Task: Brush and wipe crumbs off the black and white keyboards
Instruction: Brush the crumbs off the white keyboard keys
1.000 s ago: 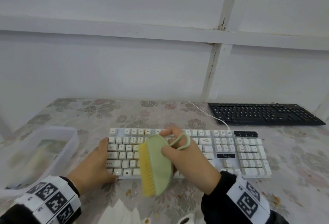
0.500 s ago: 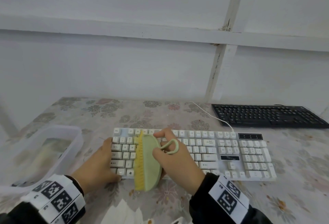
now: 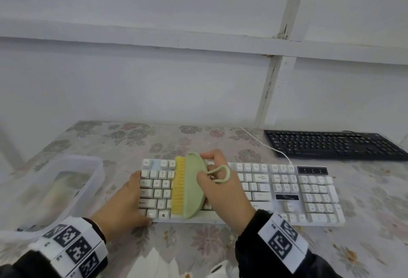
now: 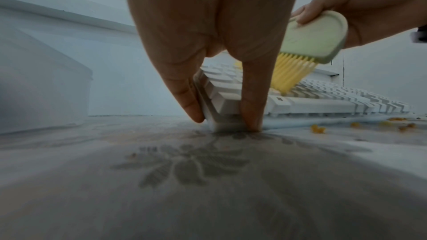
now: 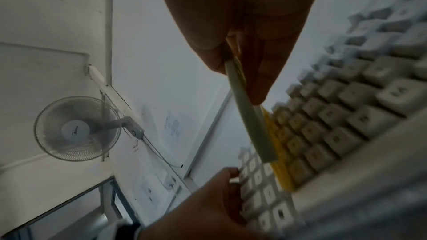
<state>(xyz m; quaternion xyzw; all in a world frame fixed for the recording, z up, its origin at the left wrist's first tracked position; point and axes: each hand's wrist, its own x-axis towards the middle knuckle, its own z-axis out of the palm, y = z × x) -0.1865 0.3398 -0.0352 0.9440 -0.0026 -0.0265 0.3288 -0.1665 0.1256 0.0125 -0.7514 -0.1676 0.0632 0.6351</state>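
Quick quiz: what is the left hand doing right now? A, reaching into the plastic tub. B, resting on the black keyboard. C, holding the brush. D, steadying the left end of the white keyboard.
D: the left hand grips the white keyboard at its left end, while the right hand holds the brush.

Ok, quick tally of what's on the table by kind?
Keyboards: 2, the white keyboard and the black keyboard
Brushes: 1, the green brush
Clear plastic containers: 1
Total: 4
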